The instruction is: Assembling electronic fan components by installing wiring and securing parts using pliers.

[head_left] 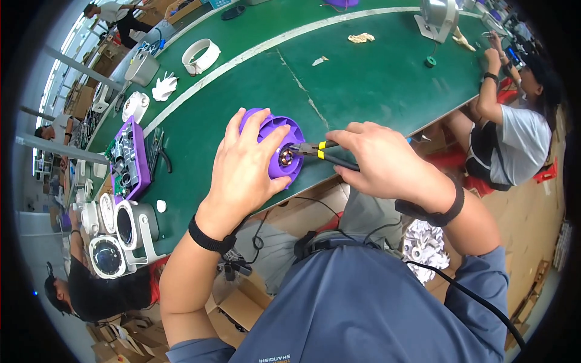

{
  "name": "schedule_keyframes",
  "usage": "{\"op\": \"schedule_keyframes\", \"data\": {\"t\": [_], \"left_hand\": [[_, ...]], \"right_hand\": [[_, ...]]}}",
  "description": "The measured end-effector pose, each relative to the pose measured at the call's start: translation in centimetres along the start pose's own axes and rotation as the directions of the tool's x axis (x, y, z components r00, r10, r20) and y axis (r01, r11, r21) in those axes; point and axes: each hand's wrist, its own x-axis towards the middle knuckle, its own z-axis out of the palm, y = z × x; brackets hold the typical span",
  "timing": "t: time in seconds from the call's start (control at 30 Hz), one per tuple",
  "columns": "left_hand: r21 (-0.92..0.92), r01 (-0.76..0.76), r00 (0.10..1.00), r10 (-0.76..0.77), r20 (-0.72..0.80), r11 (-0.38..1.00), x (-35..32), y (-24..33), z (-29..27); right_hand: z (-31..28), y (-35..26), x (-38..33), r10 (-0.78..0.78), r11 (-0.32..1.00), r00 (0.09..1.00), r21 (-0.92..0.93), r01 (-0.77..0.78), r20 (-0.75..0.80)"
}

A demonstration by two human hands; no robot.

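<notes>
A round purple plastic housing (pixel 292 134) with ribs stands at the near edge of the green table. My left hand (pixel 245 154) is wrapped over its left side and steadies it, fingers spread across the top. In my right hand (pixel 381 158) are pliers (pixel 324 149) with black and yellow handles. Their jaws point left and reach the small metal motor part (pixel 285 157) with copper windings at the housing's centre. Whether the jaws pinch anything there is too small to tell.
Left of my hands, a purple tray (pixel 140 154) holds metal parts, with more pliers (pixel 158 150) beside it. Near it are grey lamp-like housings (pixel 134 227), a white fan wheel (pixel 164 86) and a white ring (pixel 201 57). A co-worker (pixel 514 121) sits at the right.
</notes>
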Motion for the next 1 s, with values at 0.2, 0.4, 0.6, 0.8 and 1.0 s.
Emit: {"op": "schedule_keyframes", "data": {"t": [0.2,0.4,0.6,0.8,1.0], "left_hand": [[0.028,-0.005,1.0,0.005,0.012,1.0,0.3,0.2,-0.1],[0.052,0.013,1.0,-0.013,-0.009,0.999,0.4,0.7,0.3],[0.088,0.032,0.999,-0.029,-0.031,0.996,1.0,2.0,0.9],[0.102,-0.005,0.999,0.01,-0.052,0.995,1.3,2.7,1.3],[0.306,0.185,0.978,-0.145,-0.151,0.934,0.0,-4.5,1.3]], "right_hand": [[0.3,0.4,0.3,-0.007,1.0,0.999,0.022,0.006,0.046],[1.1,0.4,-0.3,0.032,0.999,0.999,0.001,-0.032,0.044],[1.3,1.9,-1.1,0.122,0.919,0.963,0.339,-0.2,0.238],[1.4,2.3,-2.5,0.159,0.895,0.975,0.395,-0.208,0.154],[1.0,6.0,-8.4,0.347,0.869,0.932,0.337,-0.362,0.104]]}}
